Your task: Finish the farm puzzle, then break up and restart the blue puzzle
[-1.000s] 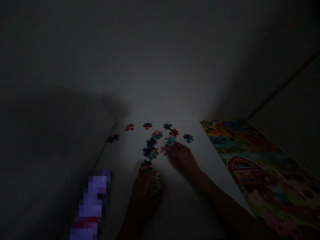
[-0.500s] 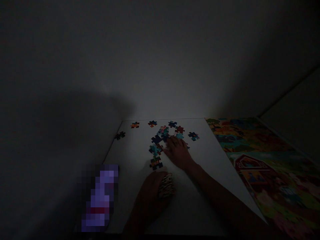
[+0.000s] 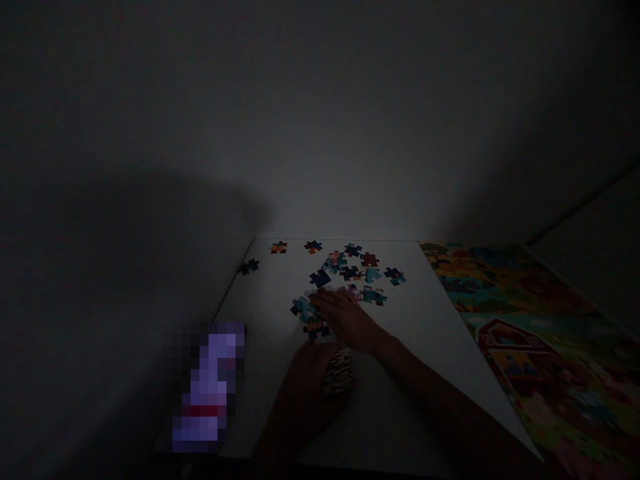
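My left hand (image 3: pixel 311 373) is wrapped round a thick stack of jigsaw puzzle pieces (image 3: pixel 339 371), their edges facing right, low over the near part of the white table. Just beyond it my right hand (image 3: pixel 347 320) reaches left, fingers together and bent down over a puzzle piece that its fingertips partly hide. Touching that spot are a teal puzzle piece (image 3: pixel 301 308) and an orange-and-dark puzzle piece (image 3: pixel 316 329). Above the right hand's knuckles show a pink puzzle piece (image 3: pixel 353 291) and a teal-and-purple one (image 3: pixel 374 295). The dim light blurs finger detail.
Several loose puzzle pieces lie farther back, among them a dark blue one (image 3: pixel 320 278) and an orange one (image 3: pixel 278 247). A pixelated purple-lit object (image 3: pixel 207 387) stands at the left edge of the white table (image 3: pixel 425 340). Colourful picture sheets (image 3: pixel 520 360) lie along the right.
My right hand has moved left and nearer, from the middle of the loose pieces to the teal and orange ones, uncovering the pink piece. My left hand keeps the stack. The view shifted slightly.
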